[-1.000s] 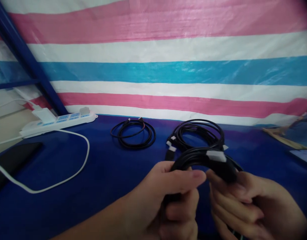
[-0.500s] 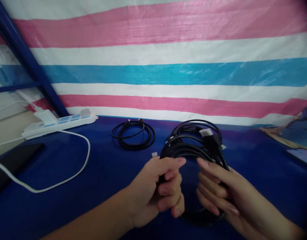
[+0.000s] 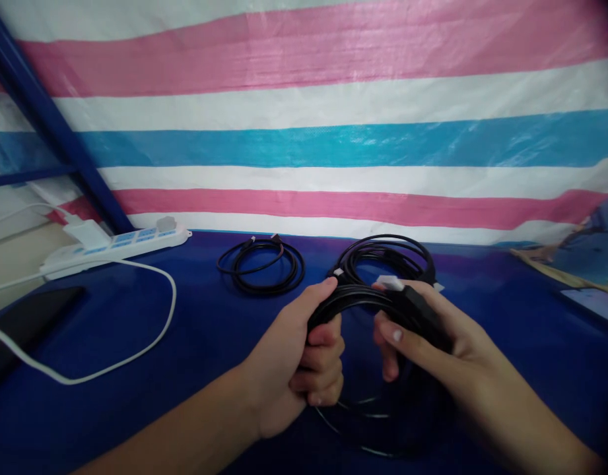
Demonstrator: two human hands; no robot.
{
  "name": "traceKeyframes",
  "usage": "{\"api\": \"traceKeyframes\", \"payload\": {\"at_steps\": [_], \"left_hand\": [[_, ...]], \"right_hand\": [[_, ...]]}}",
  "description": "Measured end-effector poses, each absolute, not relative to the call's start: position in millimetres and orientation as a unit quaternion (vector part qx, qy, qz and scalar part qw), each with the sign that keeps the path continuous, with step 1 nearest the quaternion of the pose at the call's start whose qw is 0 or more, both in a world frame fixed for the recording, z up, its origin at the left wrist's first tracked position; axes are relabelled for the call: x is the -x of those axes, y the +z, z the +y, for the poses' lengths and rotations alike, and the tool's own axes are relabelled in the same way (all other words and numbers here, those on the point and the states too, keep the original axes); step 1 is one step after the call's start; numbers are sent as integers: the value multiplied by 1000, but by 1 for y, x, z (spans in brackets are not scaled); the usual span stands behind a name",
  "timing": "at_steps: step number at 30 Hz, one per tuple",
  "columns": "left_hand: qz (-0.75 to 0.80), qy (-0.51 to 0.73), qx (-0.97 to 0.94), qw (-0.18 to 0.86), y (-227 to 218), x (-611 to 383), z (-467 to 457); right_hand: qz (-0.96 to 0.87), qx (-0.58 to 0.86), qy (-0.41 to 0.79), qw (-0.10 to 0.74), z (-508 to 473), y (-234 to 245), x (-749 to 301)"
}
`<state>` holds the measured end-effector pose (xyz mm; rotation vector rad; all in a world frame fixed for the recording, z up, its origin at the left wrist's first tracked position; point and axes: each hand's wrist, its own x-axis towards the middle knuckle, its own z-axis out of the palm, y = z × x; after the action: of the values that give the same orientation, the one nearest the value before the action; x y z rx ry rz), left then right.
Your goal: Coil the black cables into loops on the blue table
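Observation:
Between my hands is a coiled black cable (image 3: 356,295), its loops bunched together above the table. My left hand (image 3: 316,356) is closed round the left side of the coil, thumb along the top. On the right side, my right hand (image 3: 422,349) grips the loops together with a connector (image 3: 390,284) that has a pale end. The lower loops hang blurred beneath my hands. Just behind lies another black cable coil (image 3: 387,241), partly hidden by the held one. A smaller black cable coil (image 3: 261,284) with two plugs rests further left.
A white power strip (image 3: 120,249) with a plugged-in charger (image 3: 88,232) sits at the back left. Its white cord (image 3: 172,303) loops over the blue table (image 3: 209,343). A dark flat object (image 3: 36,316) lies at left, a phone (image 3: 591,303) at right. Striped sheeting (image 3: 333,145) hangs behind.
My right hand has shifted its grip up onto the connector, which is now lower and pressed against the loops. My left hand has moved slightly left with its thumb raised along the coil.

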<state>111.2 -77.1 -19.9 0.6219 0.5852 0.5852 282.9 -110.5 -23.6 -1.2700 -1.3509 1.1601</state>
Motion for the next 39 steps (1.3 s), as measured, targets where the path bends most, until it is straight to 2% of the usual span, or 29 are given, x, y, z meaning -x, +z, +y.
{"api": "traceKeyframes", "payload": {"at_steps": [2, 6, 12, 14, 18, 21, 25, 28, 35, 39], "left_hand": [[292, 284, -307, 860, -20, -112, -76], [296, 264, -332, 856, -21, -111, -77], [269, 120, -354, 888, -18, -102, -77], [275, 124, -353, 886, -18, -103, -77], [226, 208, -360, 881, -23, -109, -82], [140, 244, -367, 887, -28, -113, -86], [64, 171, -396, 900, -29, -112, -85], [87, 139, -403, 900, -27, -107, -83], [265, 323, -360, 834, -27, -112, -83], [269, 344, -369, 821, -30, -114, -84]], "right_hand": [[-569, 528, 442, 450, -110, -23, -284], [-553, 524, 481, 435, -110, -22, -286], [-508, 518, 550, 414, -113, -25, -285], [-488, 515, 578, 404, -115, -26, -285], [-438, 498, 644, 381, -115, -25, -285], [-393, 490, 651, 426, -112, -21, -284], [-335, 461, 663, 486, -110, -19, -282], [-338, 420, 722, 434, -113, -23, -283], [-348, 287, 811, 371, -119, -30, -288], [-355, 363, 765, 396, -120, -30, -287]]}}
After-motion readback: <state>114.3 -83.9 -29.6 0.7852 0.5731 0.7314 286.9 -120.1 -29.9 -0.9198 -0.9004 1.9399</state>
